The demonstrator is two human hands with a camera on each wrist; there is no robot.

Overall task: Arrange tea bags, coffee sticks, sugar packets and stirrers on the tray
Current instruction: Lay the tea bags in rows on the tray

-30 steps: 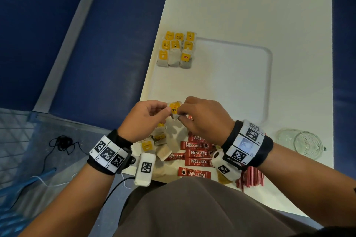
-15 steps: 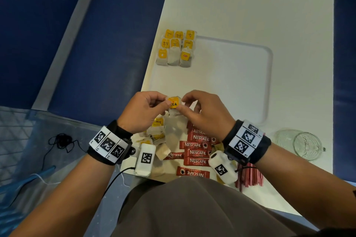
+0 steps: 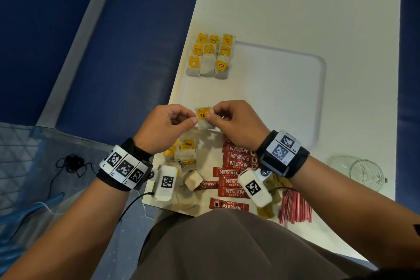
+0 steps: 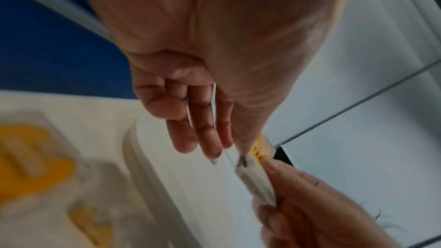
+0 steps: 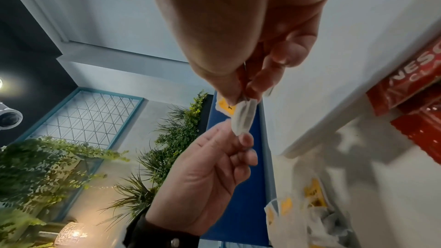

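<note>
Nearest the person, red-and-white stirrers (image 3: 295, 208) lie at the table's edge beside a row of red coffee sticks (image 3: 234, 174) and a loose heap of tea bags (image 3: 184, 154). Just beyond, above the tray's near rim, the left hand (image 3: 163, 129) and right hand (image 3: 238, 124) together pinch one tea bag (image 3: 204, 118): a pale paper pouch with a yellow tag lying on it. Farther off, nine tea bags (image 3: 210, 55) sit in neat rows at the far left corner of the white tray (image 3: 318, 98).
</note>
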